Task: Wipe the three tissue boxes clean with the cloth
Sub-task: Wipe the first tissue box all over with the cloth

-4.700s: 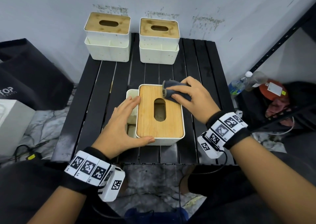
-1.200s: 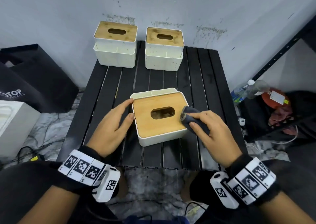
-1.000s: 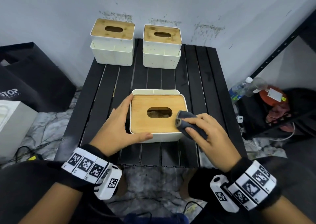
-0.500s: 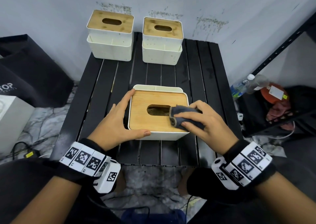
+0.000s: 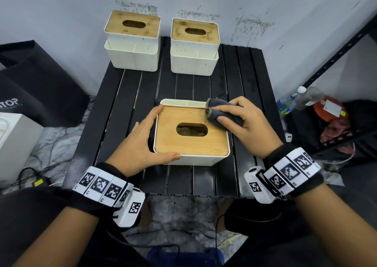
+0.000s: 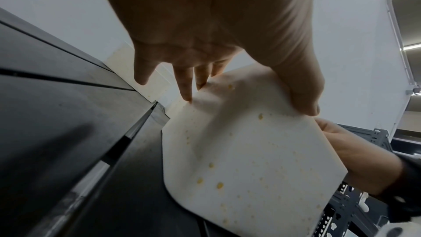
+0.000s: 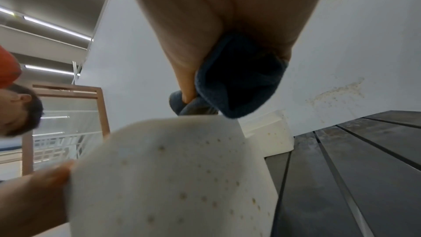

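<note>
A white tissue box with a bamboo lid [image 5: 191, 142] sits in the middle of the black slatted table [image 5: 126, 95]. My left hand [image 5: 146, 138] braces its left side, fingers straight along the wall and thumb laid on the front edge. My right hand [image 5: 234, 120] grips a rolled dark blue cloth [image 5: 220, 113] and presses it on the lid's far right corner. The cloth [image 7: 237, 78] is bunched under my fingers above the speckled white box wall [image 7: 173, 177]. My left fingers [image 6: 189, 86] touch the box [image 6: 246, 159]. Two more tissue boxes [image 5: 132, 42] [image 5: 194, 46] stand at the back.
A black bag [image 5: 34, 83] and a white box [image 5: 14, 142] lie left of the table on the floor. A plastic bottle [image 5: 293, 99], red items and a black metal rack [image 5: 330, 58] sit to the right. A stained wall runs right behind the rear boxes.
The near box has been turned a quarter so its slot runs left to right. My right hand has slid the cloth from the lid's near right edge to its far right corner.
</note>
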